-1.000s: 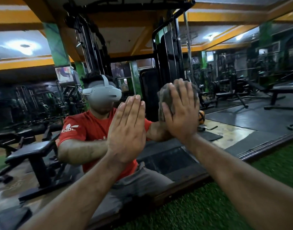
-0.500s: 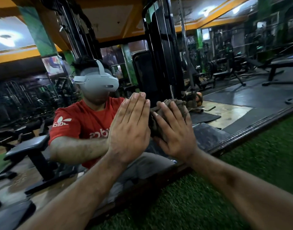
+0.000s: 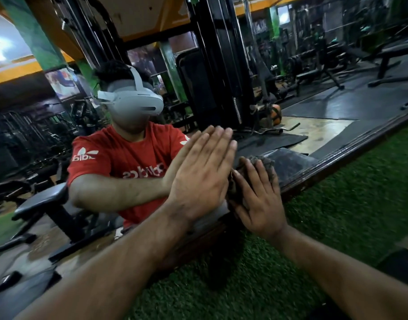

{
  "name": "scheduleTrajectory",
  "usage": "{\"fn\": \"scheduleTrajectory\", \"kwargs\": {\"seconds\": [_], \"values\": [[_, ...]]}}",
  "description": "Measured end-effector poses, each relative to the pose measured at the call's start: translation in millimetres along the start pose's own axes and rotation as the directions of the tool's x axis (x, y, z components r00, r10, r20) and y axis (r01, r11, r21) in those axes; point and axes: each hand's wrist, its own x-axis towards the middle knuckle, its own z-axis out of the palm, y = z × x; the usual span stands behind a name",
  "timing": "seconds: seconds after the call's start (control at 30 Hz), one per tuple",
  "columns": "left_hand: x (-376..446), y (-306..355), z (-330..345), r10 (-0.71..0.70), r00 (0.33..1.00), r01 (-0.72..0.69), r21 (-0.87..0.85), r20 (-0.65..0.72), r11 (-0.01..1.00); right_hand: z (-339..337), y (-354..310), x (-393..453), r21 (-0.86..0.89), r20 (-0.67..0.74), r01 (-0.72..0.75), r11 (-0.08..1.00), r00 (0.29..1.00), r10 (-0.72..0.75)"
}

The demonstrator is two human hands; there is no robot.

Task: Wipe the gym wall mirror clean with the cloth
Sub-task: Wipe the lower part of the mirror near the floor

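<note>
mirror: big flat glass sheet, glossy, reflecting dark gym machines, a black bench and the person in a red shirt. all places below are given from its lower frame, a dark ridged wooden strip running up to the right.

turf: green, short, bristly, lying on the near side of the frame, butting against it.

left hand: above the frame, flat against the glass, fingers straight and pressed together, holding nothing. reads as a brace.

right hand: just above the frame and beside the left hand, on its right, nearly touching. fingers slightly spread and fairly straight, palm pushing the cloth against the glass, not pinching it.

cloth: grey-brown, soft, crumpled into a wad. most of it is hidden under the right hand; a lump shows past the fingertips, low on the glass, a little above the frame.

judgement on the step: a wiping stroke along the bottom strip of glass. to do it well, flatten the wad so more fabric meets the glass; keep pressure even through the palm; run overlapping passes right down into the seam where glass meets frame, since grime likely gathers in those ridges. the bracing palm may leave a print, so that patch wants a wipe afterward. whether streaks remain i cannot tell; the picture is soft.
</note>
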Motion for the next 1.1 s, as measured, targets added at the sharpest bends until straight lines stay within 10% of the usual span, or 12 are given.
{"fn": "scheduleTrajectory", "kwargs": {"seconds": [0.53, 0.7, 0.87, 1.0, 1.1], "values": [[2.9, 3.2, 19.9, -0.099, 0.995, 0.099, 0.057, -0.010, 0.993, -6.9, 5.0, -9.5, 0.056, 0.034, -0.111, 0.992, 0.993, 0.110], [1.0, 5.6, 24.2, -0.095, 0.995, 0.096, 0.105, -0.015, 0.990, 0.1, -4.5, 26.4, 0.240, -0.120, -0.533, 0.811, 0.813, 0.570], [7.8, 2.8, 5.2, -0.101, 0.991, 0.098, -0.045, -0.086, 0.994, -6.4, -9.0, 19.7, 0.103, -0.024, -0.126, 0.987, 0.991, 0.129], [28.7, -24.0, -8.3, -0.168, 0.978, 0.161, -0.063, -0.126, 0.985, -14.5, -9.8, 79.1, 0.215, -0.134, -0.483, 0.849, 0.846, 0.515], [30.2, -24.8, 2.2, -0.210, 0.976, 0.214, 0.075, -0.057, 0.974, -16.3, -25.5, 92.2, 0.132, -0.109, -0.253, 0.958, 0.957, 0.268]]}}
